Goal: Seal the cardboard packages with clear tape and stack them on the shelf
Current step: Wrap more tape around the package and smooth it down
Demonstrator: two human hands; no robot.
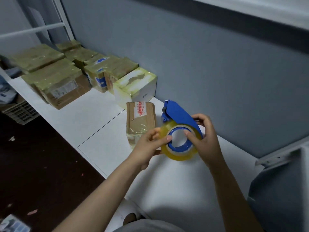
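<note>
My left hand [148,143] is curled round the left side of the tape roll [182,154], thumb pressed on its face by the blue core. My right hand [204,136] grips the blue dispenser [177,114] from the right, one finger reaching across the roll toward the core. Both hands are closed on the tool, held just above the white surface [100,128], with the cutter end pointing far and slightly left.

The package [140,117] I judge to be next lies flat on that surface, just far and left of the roll. Its near end is partly hidden behind my left hand and the roll. Its long axis runs near to far, tilted only a little, and some tape already shows on its top. My left hand is the nearer one, almost over its near end, so I would expect it to steady the package while the right draws the dispenser along that axis. I cannot make out a free tape end from here.

Farther off to the left, a white box [135,86] and a cluster of taped boxes [56,77] stand along the wall
</note>
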